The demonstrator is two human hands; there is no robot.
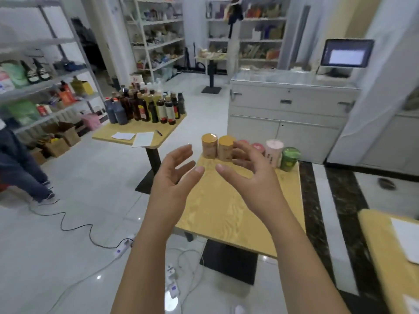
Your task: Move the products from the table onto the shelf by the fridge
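Note:
A row of product cans stands along the far edge of the wooden table (226, 211): two orange cans (209, 146) (225, 148), two low pink-lidded ones (257, 148), a tall pale pink can (274, 155) and a green can (289, 158). My left hand (174, 175) hovers over the table's left edge, fingers spread and holding nothing. My right hand (249, 168) is raised just in front of the cans, fingers loosely bent, partly hiding the pink-lidded ones. Neither hand touches a can.
A second table (136, 130) to the left carries several dark bottles (145, 107), papers and a pen. Shelving (45, 82) lines the left wall, a white counter (290, 114) with a monitor stands behind. Cables and power strips (122, 248) lie on the floor. A person's legs (20, 164) are at left.

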